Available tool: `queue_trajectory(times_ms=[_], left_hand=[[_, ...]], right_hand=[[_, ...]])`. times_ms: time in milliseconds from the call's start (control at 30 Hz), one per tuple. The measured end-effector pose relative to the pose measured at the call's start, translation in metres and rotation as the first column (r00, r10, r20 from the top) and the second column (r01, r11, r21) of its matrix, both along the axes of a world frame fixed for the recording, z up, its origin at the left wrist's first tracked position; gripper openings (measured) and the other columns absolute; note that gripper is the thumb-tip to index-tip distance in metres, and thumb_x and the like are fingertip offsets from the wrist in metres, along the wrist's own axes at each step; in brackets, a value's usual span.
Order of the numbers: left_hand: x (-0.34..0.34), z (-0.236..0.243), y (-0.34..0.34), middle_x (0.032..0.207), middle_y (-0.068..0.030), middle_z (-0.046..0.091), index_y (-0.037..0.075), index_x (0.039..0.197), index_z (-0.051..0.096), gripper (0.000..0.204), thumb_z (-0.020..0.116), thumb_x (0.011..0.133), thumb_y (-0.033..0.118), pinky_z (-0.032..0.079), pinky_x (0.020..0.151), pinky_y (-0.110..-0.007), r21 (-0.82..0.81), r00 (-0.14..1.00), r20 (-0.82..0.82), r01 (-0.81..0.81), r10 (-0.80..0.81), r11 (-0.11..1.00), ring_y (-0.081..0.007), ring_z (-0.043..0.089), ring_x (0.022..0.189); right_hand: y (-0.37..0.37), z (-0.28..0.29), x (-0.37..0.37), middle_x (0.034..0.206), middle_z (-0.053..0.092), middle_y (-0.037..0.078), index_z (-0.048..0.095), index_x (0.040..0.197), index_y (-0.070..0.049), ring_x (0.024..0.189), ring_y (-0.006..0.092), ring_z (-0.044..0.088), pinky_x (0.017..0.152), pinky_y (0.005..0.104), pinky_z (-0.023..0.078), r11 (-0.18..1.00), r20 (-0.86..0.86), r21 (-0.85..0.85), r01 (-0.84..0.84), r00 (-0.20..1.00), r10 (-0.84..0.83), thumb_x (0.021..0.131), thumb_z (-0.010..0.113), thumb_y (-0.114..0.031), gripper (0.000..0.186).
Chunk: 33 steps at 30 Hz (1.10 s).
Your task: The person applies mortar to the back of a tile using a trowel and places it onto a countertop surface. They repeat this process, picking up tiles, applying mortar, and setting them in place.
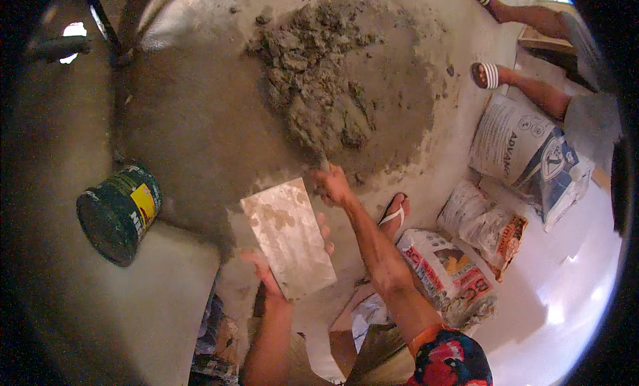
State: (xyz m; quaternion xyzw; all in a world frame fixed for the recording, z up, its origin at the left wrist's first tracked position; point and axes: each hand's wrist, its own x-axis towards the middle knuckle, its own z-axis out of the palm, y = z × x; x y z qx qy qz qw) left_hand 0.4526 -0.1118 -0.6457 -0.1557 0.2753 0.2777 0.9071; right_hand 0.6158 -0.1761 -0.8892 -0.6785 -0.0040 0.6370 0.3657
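Observation:
My left hand grips a pale rectangular board smeared with grey mortar, its fingers curled around both long edges. Just right of the board's top, my right hand is closed on the handle of a tool, likely a trowel, which points into a heap of wet grey mortar. The tool's far end is hard to tell apart from the mortar.
A green bucket sits at left. Bags line the right. Another person's legs in striped sandals are at upper right. My foot in a white flip-flop is beside my right forearm.

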Motion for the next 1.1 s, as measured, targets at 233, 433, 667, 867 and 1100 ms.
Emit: queue_trajectory(times_ms=[233,433,667,867,1100], left_hand=[[-0.018,-0.010,-0.016,0.167,-0.0270,0.033,0.017,0.167,0.025,0.127,0.074,0.071,0.084,0.040,0.113,-0.070,-0.104,0.997,0.035,-0.070,0.074,0.992,-0.0492,0.044,0.145],[-0.013,0.006,-0.004,0.164,-0.0249,0.038,0.016,0.166,0.026,0.127,0.077,0.069,0.083,0.043,0.113,-0.067,-0.087,0.994,0.056,-0.085,0.090,0.993,-0.0472,0.047,0.143],[-0.005,-0.004,-0.004,0.161,-0.0269,0.041,0.017,0.164,0.029,0.118,0.070,0.076,0.084,0.044,0.110,-0.069,-0.042,0.997,0.074,-0.016,0.019,0.999,-0.0489,0.052,0.138],[-0.017,-0.007,-0.020,0.165,-0.0259,0.036,0.018,0.165,0.028,0.115,0.071,0.078,0.081,0.041,0.112,-0.071,-0.030,0.992,0.083,-0.089,0.092,0.996,-0.0487,0.046,0.143],[-0.002,-0.002,-0.003,0.165,-0.0264,0.035,0.018,0.166,0.026,0.123,0.075,0.073,0.082,0.042,0.113,-0.068,-0.007,0.997,0.072,0.000,0.001,1.000,-0.0487,0.043,0.145]], right_hand=[[-0.061,0.122,0.044,0.059,0.051,0.000,0.059,0.108,-0.005,0.045,0.0113,0.041,0.042,0.0312,0.033,0.987,0.413,-0.158,-0.009,0.908,0.074,0.098,0.068,-0.024,0.023],[-0.048,0.097,0.057,0.081,0.069,0.020,0.052,0.120,-0.002,0.066,0.0385,0.065,0.057,0.0478,0.050,0.916,0.785,-0.308,-0.258,0.475,0.398,0.098,0.065,-0.022,0.033],[-0.077,0.000,0.020,0.083,0.071,0.025,0.044,0.118,0.004,0.078,0.0457,0.071,0.061,0.0483,0.057,0.815,0.609,-0.466,-0.343,0.545,0.577,0.093,0.065,-0.011,0.036],[-0.180,0.105,0.048,0.094,0.075,0.019,0.066,0.113,0.000,0.094,0.0451,0.070,0.090,0.0579,0.050,0.915,0.902,-0.263,-0.305,0.258,0.346,0.094,0.064,-0.023,0.029],[-0.150,-0.093,0.133,0.082,0.063,0.008,0.067,0.106,-0.008,0.066,0.0270,0.058,0.062,0.0469,0.049,0.904,0.488,-0.126,-0.408,0.768,0.415,0.096,0.059,-0.023,0.019]])
